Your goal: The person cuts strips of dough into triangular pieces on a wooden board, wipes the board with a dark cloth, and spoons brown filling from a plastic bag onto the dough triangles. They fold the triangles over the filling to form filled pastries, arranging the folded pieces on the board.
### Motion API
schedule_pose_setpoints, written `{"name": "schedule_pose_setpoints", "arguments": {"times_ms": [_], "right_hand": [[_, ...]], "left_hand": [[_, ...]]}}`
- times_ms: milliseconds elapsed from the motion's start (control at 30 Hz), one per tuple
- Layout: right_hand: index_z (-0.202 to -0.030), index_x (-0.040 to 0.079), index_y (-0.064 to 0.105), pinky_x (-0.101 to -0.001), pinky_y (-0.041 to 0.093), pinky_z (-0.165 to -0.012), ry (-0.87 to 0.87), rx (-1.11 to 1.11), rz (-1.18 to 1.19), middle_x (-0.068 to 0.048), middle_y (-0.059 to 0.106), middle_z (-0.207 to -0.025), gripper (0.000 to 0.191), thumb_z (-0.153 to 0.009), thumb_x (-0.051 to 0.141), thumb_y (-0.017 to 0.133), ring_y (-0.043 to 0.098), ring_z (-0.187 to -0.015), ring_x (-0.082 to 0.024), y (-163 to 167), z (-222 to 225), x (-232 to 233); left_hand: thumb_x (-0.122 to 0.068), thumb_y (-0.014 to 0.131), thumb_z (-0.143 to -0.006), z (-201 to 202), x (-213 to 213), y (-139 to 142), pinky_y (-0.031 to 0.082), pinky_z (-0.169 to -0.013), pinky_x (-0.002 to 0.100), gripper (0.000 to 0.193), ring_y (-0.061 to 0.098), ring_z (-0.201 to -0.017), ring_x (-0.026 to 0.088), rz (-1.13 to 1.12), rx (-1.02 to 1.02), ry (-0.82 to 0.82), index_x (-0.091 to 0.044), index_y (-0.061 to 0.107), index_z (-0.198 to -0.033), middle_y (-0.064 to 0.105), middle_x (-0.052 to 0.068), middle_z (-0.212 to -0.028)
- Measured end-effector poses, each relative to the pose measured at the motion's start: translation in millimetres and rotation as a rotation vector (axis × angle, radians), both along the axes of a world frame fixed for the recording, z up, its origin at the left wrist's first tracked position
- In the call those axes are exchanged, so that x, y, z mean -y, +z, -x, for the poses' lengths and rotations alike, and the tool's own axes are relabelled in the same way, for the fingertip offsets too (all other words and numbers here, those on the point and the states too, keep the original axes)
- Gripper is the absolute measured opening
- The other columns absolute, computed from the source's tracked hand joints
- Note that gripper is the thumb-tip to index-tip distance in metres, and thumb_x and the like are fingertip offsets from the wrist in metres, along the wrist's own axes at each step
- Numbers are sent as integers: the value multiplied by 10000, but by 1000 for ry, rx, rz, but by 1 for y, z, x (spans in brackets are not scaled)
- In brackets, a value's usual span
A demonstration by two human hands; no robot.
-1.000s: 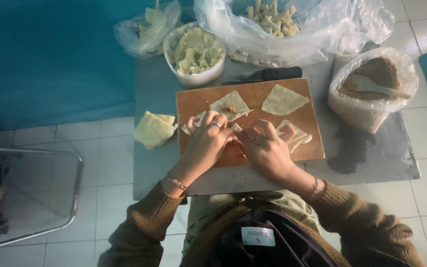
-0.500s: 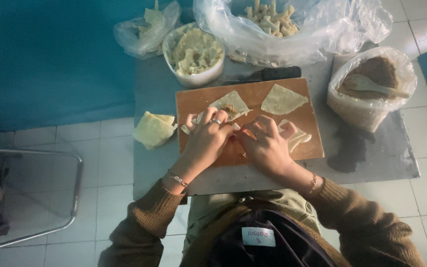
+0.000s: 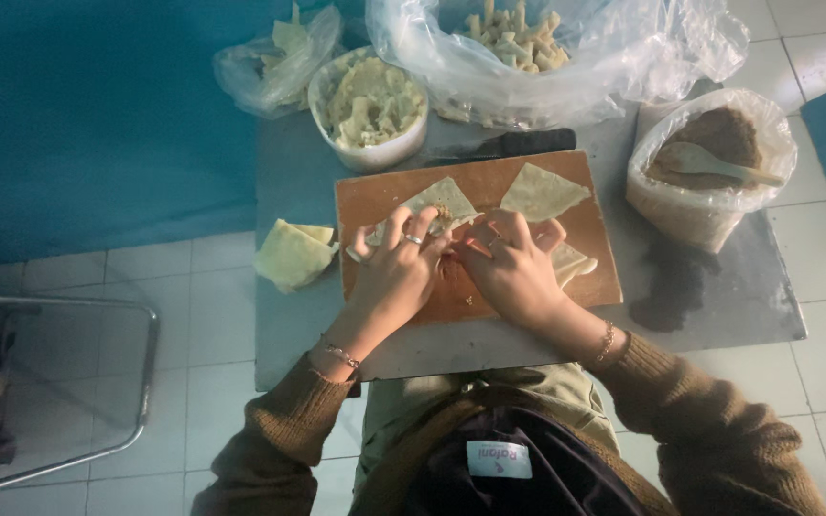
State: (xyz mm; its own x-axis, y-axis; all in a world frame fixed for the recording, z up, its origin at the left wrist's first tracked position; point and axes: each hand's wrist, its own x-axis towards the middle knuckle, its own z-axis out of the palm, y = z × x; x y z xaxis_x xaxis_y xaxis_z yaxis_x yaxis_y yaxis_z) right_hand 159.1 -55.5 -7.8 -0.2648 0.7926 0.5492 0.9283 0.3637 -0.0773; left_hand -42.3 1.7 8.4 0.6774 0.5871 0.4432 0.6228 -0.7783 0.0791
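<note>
- Fingers (image 3: 396, 232) of the left hand (image 3: 396, 277) are bent and spread over a pastry sheet (image 3: 437, 205) on the wooden board (image 3: 375, 196); a ring shows on one finger. Fingertips press on the dough rather than closing round it.
- Right hand (image 3: 513, 272) lies just beside the left, fingers curled down onto the same working spot at the board's middle; whether they pinch dough cannot be told, as the hands hide it.
- Pastry sheets on the board, counted: three visible. One under the left fingertips with filling on it, one triangular sheet (image 3: 542, 191) lying free at the far edge, one folded piece (image 3: 571, 263) partly under the right hand.
- One stack of spare sheets (image 3: 291, 253) rests on the grey table (image 3: 719, 296), just left of the board.
- One white bowl (image 3: 370, 100) of pale filling stands beyond the board.
- Two clear bags at the far side: a small one (image 3: 270, 67) and a large one (image 3: 566, 48) holding finished pieces.
- One lined tub (image 3: 705, 167) of brown filling with one spoon (image 3: 714, 162), at the right.
- One dark knife (image 3: 513, 145) lies between board and large bag.
</note>
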Motion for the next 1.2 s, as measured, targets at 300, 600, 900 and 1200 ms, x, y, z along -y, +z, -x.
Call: {"name": "schedule_pose_setpoints", "arguments": {"times_ms": [300, 600, 900, 1200], "right_hand": [[-1102, 216, 791, -568, 329, -910, -6, 79, 16, 61, 672, -1186, 234, -891, 285, 719, 501, -1258, -215, 6, -6, -12], [-1072, 238, 782, -578, 331, -887, 11, 54, 32, 78, 665, -1140, 228, -891, 375, 756, 507, -1228, -207, 7, -6, -21], [-1023, 206, 716, -519, 350, -895, 58, -47, -69, 55, 669, -1138, 222, -828, 234, 817, 534, -1135, -239, 49, -16, -23], [-1105, 77, 662, -420, 463, -795, -215, -92, -259, -78, 681, -997, 355, -902, 304, 845, 636, -868, -270, 108, -68, -76]], "left_hand": [[-105, 678, -842, -3, -6, -5, 275, -991, 630, 478, 384, -1385, 287, 84, 13, 6, -159, 691, -1317, 486, 63, -1438], [-100, 725, -769, 7, -5, 14, 325, -920, 558, 551, 489, -1217, 318, 116, 164, 42, -196, 699, -1311, 517, 69, -1312], [-224, 774, -849, 18, -47, -1, 336, -869, 521, 174, 615, -1006, 252, 115, 305, 268, -160, 768, -1010, 624, 35, -989], [-195, 774, -814, -5, -70, -27, 434, -846, 472, 136, 641, -940, 326, 152, 295, 236, -95, 696, -863, 653, 103, -913]]}}
